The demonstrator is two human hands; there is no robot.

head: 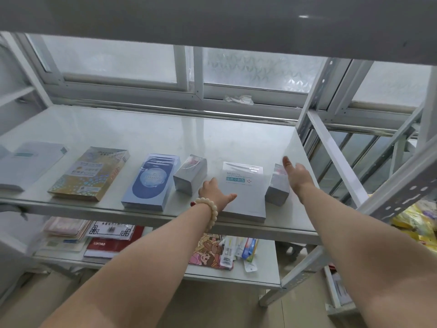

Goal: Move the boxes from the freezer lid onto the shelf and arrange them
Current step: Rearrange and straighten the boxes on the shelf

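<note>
Left fingers (pixel 208 183) hidden behind white box (pixel 243 192), lay flat lengthwise front-to-back on shelf (pixel 142 129), left hand (pixel 214 191) rested on its edge, right hand (pixel 298 176) spread beside small box (pixel 277 185)

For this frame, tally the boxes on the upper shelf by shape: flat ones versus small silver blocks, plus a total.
Flat boxes: 4: pale box, gold box, blue box, white medical box
Small silver blocks: 2: silver block by the blue box, silver block at the right hand
Total: 6
</note>
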